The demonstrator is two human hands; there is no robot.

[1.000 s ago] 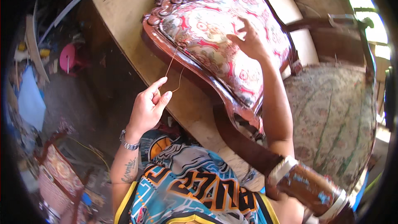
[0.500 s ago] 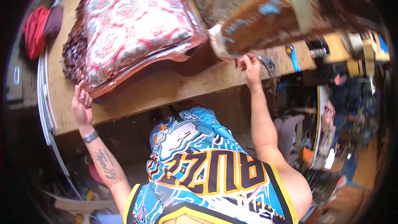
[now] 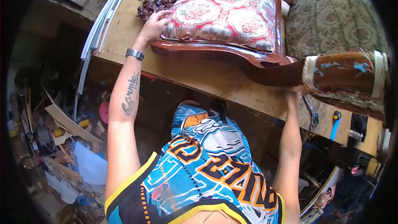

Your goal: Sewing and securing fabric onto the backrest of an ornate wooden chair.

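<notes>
An upholstered chair (image 3: 224, 12) in red, white and grey floral fabric lies on the workbench (image 3: 199, 68), its glossy brown wooden frame (image 3: 195, 49) toward me. Dark carved wood (image 3: 155, 1) borders its left side. My left hand (image 3: 154, 25) holds the frame's near left corner, fingers bent over the edge beside the fabric. My right hand (image 3: 293, 95) is closed around the frame's curved wooden arm (image 3: 275, 74) from below, its fingers largely hidden. Close to that hand is a brown padded piece (image 3: 342, 72) with pale worn trim and blue patches.
Faded green floral upholstery (image 3: 333, 18) fills the far right. Pliers-like metal tool (image 3: 311, 112), a blue-and-yellow tool (image 3: 336, 124) and a small clear jar (image 3: 355, 135) lie on the bench at right. Pale strips (image 3: 101, 20) run along its left edge. Scraps (image 3: 78, 161) cover the floor at left.
My view has shifted left and down. The chair has turned slightly with both hands at it. My right hand has gone from the padded piece's pale end to beneath the wooden arm.
</notes>
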